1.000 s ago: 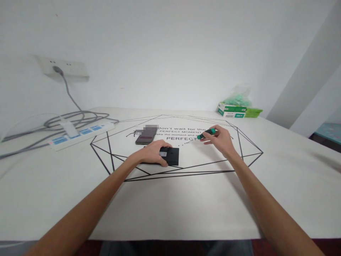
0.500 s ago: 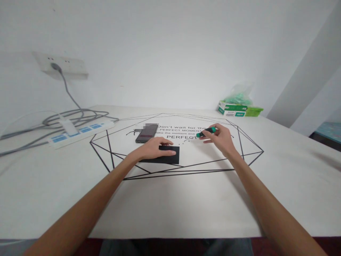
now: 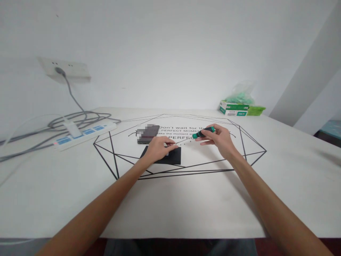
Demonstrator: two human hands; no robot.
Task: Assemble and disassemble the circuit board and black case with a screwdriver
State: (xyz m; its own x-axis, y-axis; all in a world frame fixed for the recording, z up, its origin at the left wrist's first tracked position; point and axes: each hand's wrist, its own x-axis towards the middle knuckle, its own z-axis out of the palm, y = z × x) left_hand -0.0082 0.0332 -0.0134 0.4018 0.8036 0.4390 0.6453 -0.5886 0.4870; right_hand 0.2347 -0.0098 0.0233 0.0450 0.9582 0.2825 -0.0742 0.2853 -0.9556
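Observation:
My right hand (image 3: 220,137) grips a screwdriver (image 3: 203,132) by its green and black handle, the thin shaft pointing left and slightly down. At the shaft's tip, the thumb and forefinger of my left hand (image 3: 160,147) are pinched together. Whatever is between those fingertips is too small to make out. Under my left hand lies a flat black rectangular object (image 3: 174,156), partly covered by the hand. Several tiny dark dots show on the tabletop just beyond it; I cannot tell whether they are loose or printed.
A dark phone (image 3: 149,134) lies behind my left hand. On the left are a white power strip (image 3: 87,133) and coiled grey cables (image 3: 69,117). Green and white boxes (image 3: 234,109) with a plastic bag (image 3: 241,94) on top stand at the back right, on the white table (image 3: 186,202).
My left hand has lifted from lying on the black object into a pinch at the screwdriver's tip. The screwdriver has shifted slightly left, and its shaft shows more clearly.

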